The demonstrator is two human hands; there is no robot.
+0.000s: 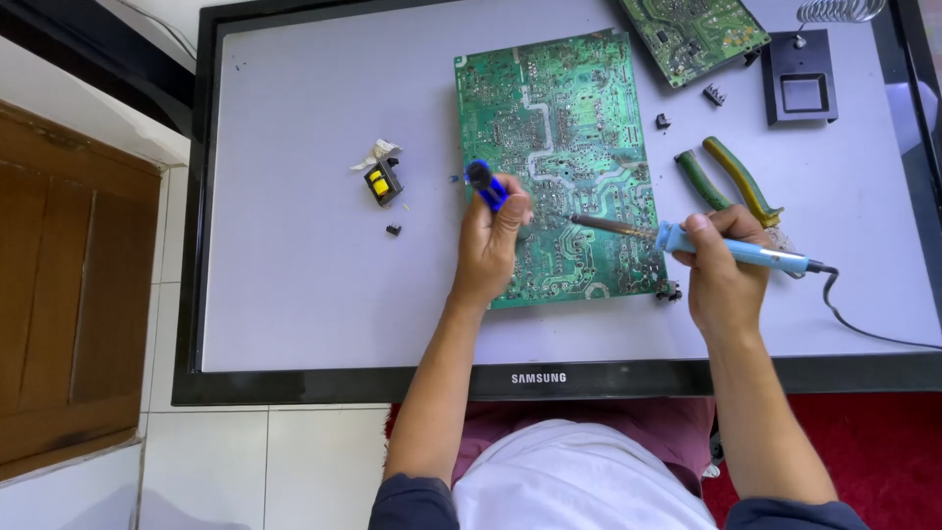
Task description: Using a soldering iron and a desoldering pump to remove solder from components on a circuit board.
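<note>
A large green circuit board (564, 128) lies solder side up on a flat screen panel (294, 275). My left hand (488, 250) grips a blue desoldering pump (487, 185), held upright at the board's left edge. My right hand (721, 270) holds a light-blue soldering iron (731, 249); its dark tip (599, 224) rests on the board's lower middle. The iron's black cord (863, 329) trails off to the right.
A small yellow-and-black transformer (382, 181) and a tiny black part (393, 230) lie left of the board. Green-and-yellow pliers (731, 177), a second green board (692, 34), a black iron stand with coil (803, 83) and small black parts (713, 94) sit at right. Wooden furniture (69, 294) stands at left.
</note>
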